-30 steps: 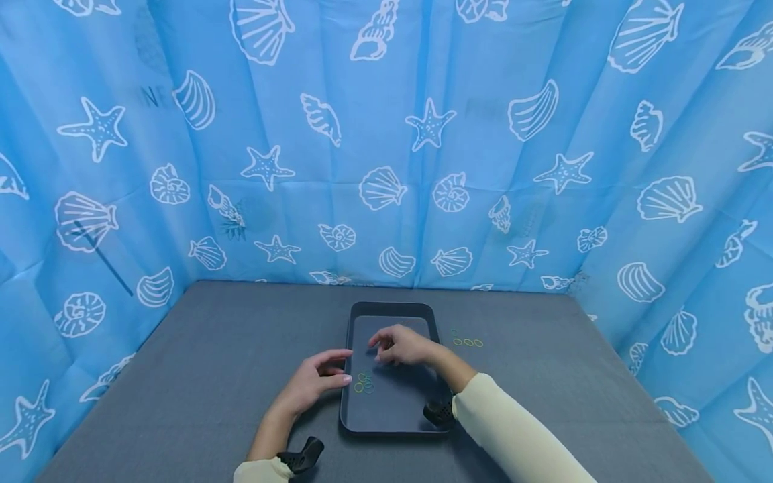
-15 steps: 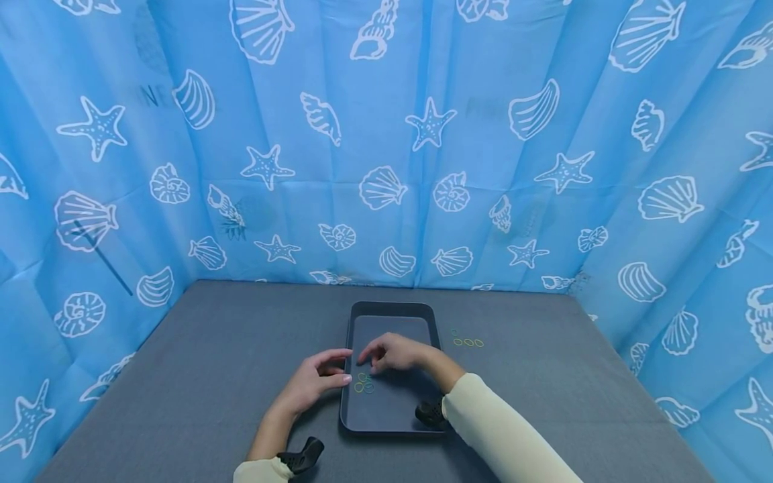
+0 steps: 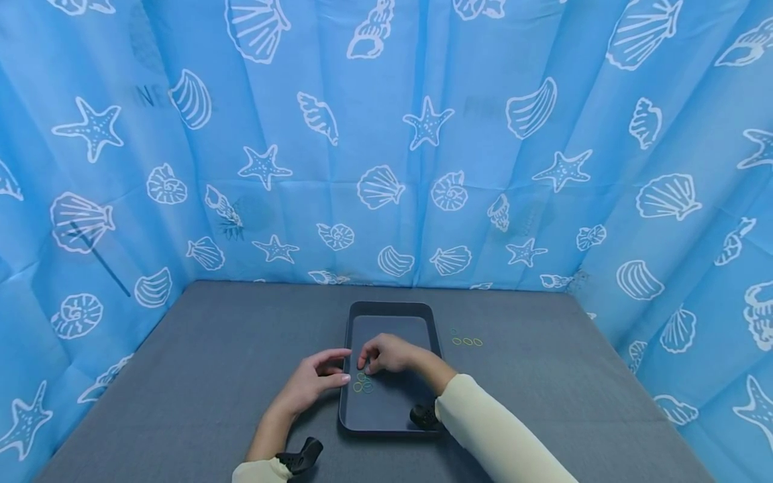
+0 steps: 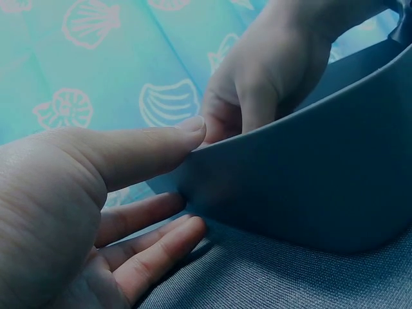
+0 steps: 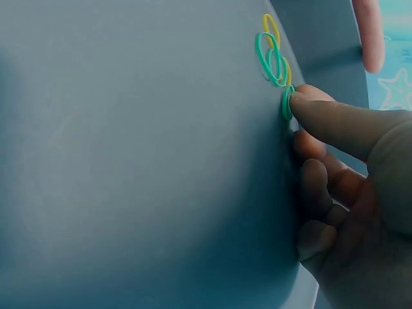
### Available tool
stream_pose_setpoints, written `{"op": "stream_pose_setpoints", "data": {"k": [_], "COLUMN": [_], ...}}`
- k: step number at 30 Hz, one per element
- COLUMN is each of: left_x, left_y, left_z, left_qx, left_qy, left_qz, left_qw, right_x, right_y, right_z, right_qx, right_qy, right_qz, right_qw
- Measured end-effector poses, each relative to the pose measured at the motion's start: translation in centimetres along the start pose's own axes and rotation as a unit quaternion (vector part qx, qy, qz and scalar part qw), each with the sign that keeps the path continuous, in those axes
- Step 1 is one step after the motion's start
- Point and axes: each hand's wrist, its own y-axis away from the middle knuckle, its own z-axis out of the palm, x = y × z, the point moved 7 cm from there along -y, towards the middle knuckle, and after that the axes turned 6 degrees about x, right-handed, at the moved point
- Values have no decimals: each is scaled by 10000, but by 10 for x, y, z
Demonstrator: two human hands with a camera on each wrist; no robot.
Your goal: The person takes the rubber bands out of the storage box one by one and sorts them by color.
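My right hand (image 3: 386, 353) reaches down inside the dark grey tray (image 3: 386, 429), thumb and index fingertip close together. In the right wrist view, a green rubber band (image 5: 287, 106) is pinched at the thumb tip; the index finger is mostly hidden behind the thumb. Beside those fingertips lie several loose bands on the tray floor, among them a yellow rubber band (image 3: 359, 387) and another green rubber band (image 5: 269, 61). My left hand (image 3: 314, 379) rests against the tray's left wall with fairly straight fingers; its thumb touches the rim (image 4: 257, 133) in the left wrist view.
To the right of the tray, several yellow rubber bands (image 3: 468, 341) and a faint green rubber band (image 3: 455, 331) lie on the grey cloth-covered table (image 3: 260, 322). A blue shell-print curtain (image 3: 386, 221) hangs behind and at both sides.
My right hand has moved left and nearer within the tray, down to the bands, and its thumb and index finger have closed together. The left hand stays at the tray wall.
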Motion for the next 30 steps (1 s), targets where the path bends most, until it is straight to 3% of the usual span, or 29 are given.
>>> {"op": "stream_pose_setpoints", "data": {"k": [6, 22, 30], "left_x": [0, -1, 0], "left_y": [0, 2, 0], "left_z": [0, 0, 0], "left_qx": [7, -25, 24], "left_qy": [3, 2, -43], "left_qz": [-15, 35, 33], "left_qw": [10000, 10000, 10000], "right_x": [1, 0, 0], "right_y": [-2, 2, 4], "right_z": [1, 4, -2], "right_qx": [77, 47, 102], "right_qy": [349, 628, 325], "right_qz": [55, 131, 126], "right_qw": [9993, 9979, 9993]}}
